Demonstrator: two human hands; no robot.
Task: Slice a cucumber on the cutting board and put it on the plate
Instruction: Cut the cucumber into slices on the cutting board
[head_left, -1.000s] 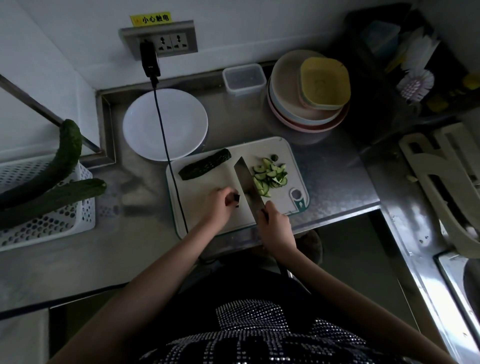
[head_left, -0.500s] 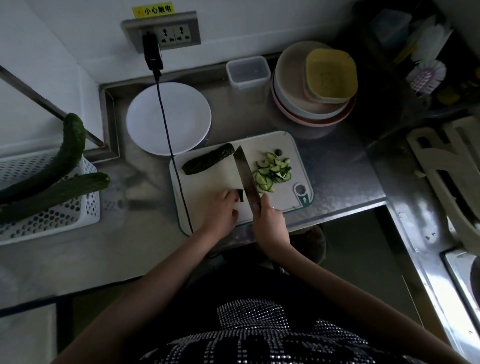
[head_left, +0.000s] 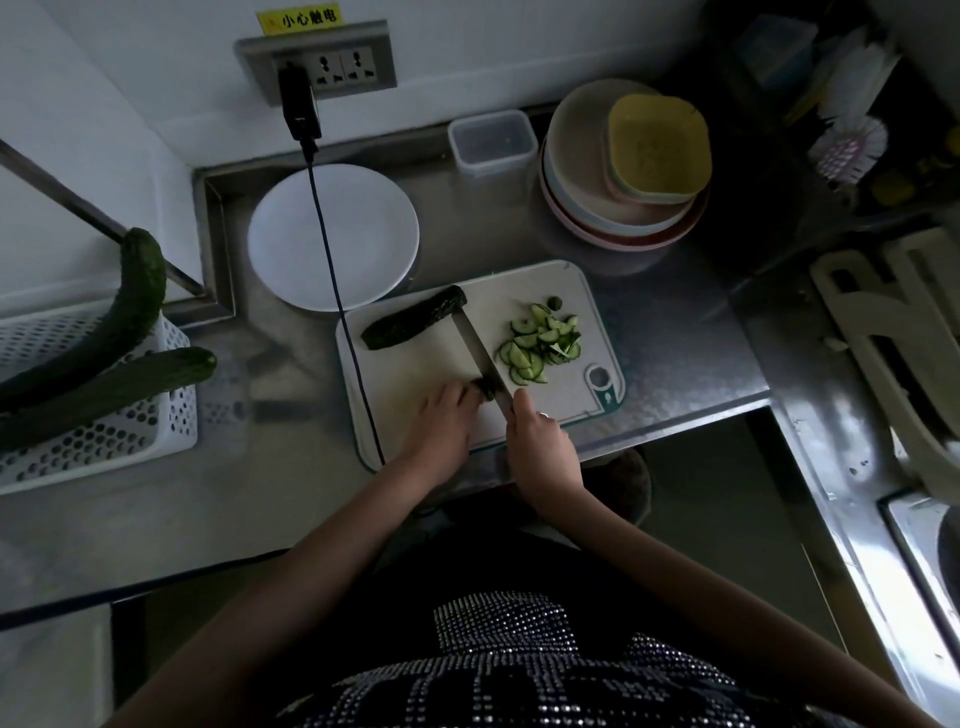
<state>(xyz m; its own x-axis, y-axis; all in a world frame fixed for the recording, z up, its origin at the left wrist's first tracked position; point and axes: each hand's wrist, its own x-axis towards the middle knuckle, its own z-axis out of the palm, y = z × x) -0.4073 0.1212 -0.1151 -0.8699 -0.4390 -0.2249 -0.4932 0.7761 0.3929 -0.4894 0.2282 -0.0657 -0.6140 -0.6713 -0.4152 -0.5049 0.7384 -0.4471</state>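
A white cutting board (head_left: 415, 374) lies on the steel counter. On its far left rests a dark cucumber half (head_left: 413, 325). A pile of cucumber slices (head_left: 540, 343) sits on its right side. My left hand (head_left: 441, 426) presses a short cucumber stub (head_left: 483, 388) onto the board's near part. My right hand (head_left: 540, 447) grips the handle of a knife (head_left: 480, 353), whose blade stands right against the stub and points away from me. An empty white plate (head_left: 332, 236) lies beyond the board to the left.
A black cable (head_left: 337, 291) runs from the wall socket across the plate and board. A white basket (head_left: 104, 415) with two whole cucumbers stands at left. Stacked bowls (head_left: 623, 171) and a clear box (head_left: 493, 140) sit behind the board. The counter edge is just under my hands.
The stub under my left hand has got shorter and the knife sits closer to my fingertips. The slice pile has grown slightly. My head has tilted, shifting the whole view.
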